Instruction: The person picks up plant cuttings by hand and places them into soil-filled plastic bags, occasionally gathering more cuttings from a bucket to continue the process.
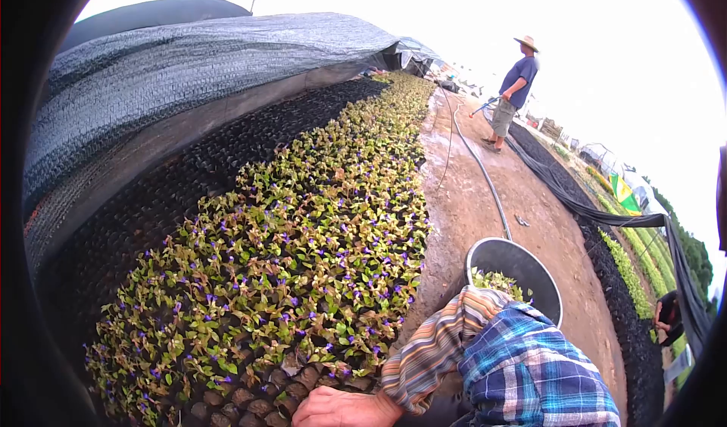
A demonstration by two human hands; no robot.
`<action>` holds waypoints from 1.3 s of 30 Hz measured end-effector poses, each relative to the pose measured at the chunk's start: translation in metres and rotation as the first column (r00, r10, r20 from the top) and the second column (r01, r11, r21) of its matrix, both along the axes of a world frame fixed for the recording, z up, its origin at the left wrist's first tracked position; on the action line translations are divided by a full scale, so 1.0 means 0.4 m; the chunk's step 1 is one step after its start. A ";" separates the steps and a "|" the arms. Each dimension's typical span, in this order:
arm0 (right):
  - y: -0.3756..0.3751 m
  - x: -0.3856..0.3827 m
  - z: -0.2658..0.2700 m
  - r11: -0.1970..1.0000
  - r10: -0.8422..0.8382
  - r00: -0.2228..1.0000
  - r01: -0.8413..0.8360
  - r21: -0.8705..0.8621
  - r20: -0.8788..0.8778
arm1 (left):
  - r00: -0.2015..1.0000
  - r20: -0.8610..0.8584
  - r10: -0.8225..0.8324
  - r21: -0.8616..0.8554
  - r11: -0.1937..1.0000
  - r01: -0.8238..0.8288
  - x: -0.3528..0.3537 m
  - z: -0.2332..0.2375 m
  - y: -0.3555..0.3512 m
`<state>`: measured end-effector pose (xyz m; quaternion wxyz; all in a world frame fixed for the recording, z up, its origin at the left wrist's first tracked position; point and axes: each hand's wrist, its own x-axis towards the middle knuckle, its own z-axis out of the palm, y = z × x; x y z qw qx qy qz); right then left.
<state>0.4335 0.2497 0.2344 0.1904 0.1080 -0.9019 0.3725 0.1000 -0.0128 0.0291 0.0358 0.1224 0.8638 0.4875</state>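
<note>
Right hand [344,409] reached low at the front edge of the bed, back of the hand uppermost, beside the bare-topped pots [260,407]. Fingers looked loosely bent, but their tips ran out of view; we could not tell how far open they were, nor whether they had hold of anything. Left hand: not in view.

Flowering plants [288,238] stood close-packed just beyond the pots. Bucket [522,264] stood on the path [454,177], near our striped sleeve [435,344], with leafy plants [496,282] inside. Hose [488,177] ran along the path; a co-worker [519,82] stood well apart, further up.

Handling notes (our judgement): with pots so tightly set, fingers did best low, around the soil, clear of stems and blooms. A straight, gentle lift would spare the neighbours; a sideways drag risked tipping them or shedding soil.
</note>
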 end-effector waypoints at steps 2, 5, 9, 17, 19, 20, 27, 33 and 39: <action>0.018 0.007 -0.035 0.997 0.066 0.972 -0.054 -0.059 0.224 | 0.995 -0.078 -0.064 -0.063 0.996 0.059 -0.128 -0.179 -0.077; 0.019 -0.009 -0.015 0.999 0.020 0.953 -0.009 -0.039 0.302 | 0.992 -0.121 -0.036 -0.188 0.982 0.012 -0.103 -0.083 -0.069; 0.020 -0.043 -0.022 1.000 0.021 0.950 -0.026 0.010 0.312 | 0.924 -0.366 -0.112 -0.515 0.851 -0.101 -0.144 -0.034 -0.076; 0.047 -0.074 -0.030 0.994 0.108 0.919 -0.108 -0.020 0.379 | 0.838 -0.429 -0.337 -0.829 0.515 -0.218 -0.219 -0.053 -0.087; 0.051 -0.076 -0.030 0.996 0.090 0.909 -0.084 -0.033 0.406 | 0.816 -0.435 -0.382 -0.836 0.508 -0.208 -0.229 -0.050 -0.099; 0.051 -0.073 -0.028 0.995 0.096 0.909 -0.093 -0.028 0.405 | 0.792 -0.440 -0.422 -0.836 0.515 -0.190 -0.234 -0.049 -0.104; 0.044 -0.096 -0.039 0.990 0.141 0.911 -0.127 -0.060 0.387 | 0.710 -0.336 -0.619 -0.931 0.331 -0.153 -0.260 -0.091 -0.053; 0.029 -0.113 -0.039 0.991 0.133 0.906 -0.114 -0.069 0.402 | 0.706 -0.382 -0.596 -0.907 0.387 -0.163 -0.267 -0.169 -0.036; 0.024 -0.112 -0.036 0.990 0.140 0.893 -0.122 -0.070 0.428 | 0.784 -0.559 -0.268 -0.562 0.819 -0.121 -0.231 -0.133 -0.049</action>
